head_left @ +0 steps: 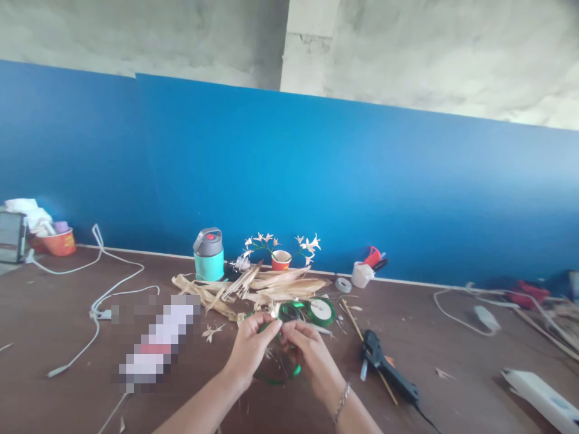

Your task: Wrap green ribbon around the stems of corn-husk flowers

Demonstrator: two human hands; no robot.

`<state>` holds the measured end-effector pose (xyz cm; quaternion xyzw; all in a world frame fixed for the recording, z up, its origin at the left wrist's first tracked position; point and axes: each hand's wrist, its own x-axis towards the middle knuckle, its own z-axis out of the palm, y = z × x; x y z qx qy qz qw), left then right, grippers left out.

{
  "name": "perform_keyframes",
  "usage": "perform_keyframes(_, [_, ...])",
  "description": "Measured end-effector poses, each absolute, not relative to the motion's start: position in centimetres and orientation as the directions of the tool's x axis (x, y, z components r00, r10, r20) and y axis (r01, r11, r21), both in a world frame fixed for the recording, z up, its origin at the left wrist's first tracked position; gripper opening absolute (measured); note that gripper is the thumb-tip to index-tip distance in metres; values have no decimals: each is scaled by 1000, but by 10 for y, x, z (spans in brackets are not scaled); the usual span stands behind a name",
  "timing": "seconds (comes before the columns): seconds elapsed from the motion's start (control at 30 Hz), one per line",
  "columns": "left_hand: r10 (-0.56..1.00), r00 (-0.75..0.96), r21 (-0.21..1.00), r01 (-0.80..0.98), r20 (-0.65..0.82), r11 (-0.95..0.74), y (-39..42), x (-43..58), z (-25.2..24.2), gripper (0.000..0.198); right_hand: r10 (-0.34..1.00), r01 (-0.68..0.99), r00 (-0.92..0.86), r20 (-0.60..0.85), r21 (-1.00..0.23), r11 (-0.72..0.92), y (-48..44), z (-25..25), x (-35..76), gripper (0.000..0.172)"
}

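Above the near middle of the table, my left hand (pixel 254 342) and my right hand (pixel 310 351) meet with their fingertips closed. At the left fingertips a small pale flower (pixel 275 310) pokes up, its stem mostly hidden by the fingers. A loop of green tape (pixel 296 371) hangs below my right hand, whose fingers pinch the strip; exactly where it is gripped is hidden. Just beyond the hands lies a green tape roll (pixel 321 311) with a white core. Dried corn husks (pixel 289 280) are heaped behind it, and a loose husk flower (pixel 211 333) rests to the left.
A paper cup (pixel 281 260) with flower sprays and a teal flask (pixel 209 259) stand at the back. To the right lie a black glue gun (pixel 389 367), a thin stick (pixel 353 318) and a white tape roll (pixel 343 284). White cables (pixel 97 301) trail on the left.
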<state>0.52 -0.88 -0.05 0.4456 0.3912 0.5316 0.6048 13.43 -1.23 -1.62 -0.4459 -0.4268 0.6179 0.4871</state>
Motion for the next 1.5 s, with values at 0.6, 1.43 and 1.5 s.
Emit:
perform_keyframes(0.6, [996,-65,964,-263,-66,47,-7,9,-8,23,948,308,50,315,-908,285,-13,-19,127,18])
perform_keyframes(1.43, [992,36,992,-21,123,-123,-2,-1,-5,21,994,19,33,101,-995,100,-9,-13,136,27])
perform_keyframes(1.5, [987,67,989,-43,143,-141,-1,-3,-9,21,994,-25,47,96,-995,97,-10,-13,135,28])
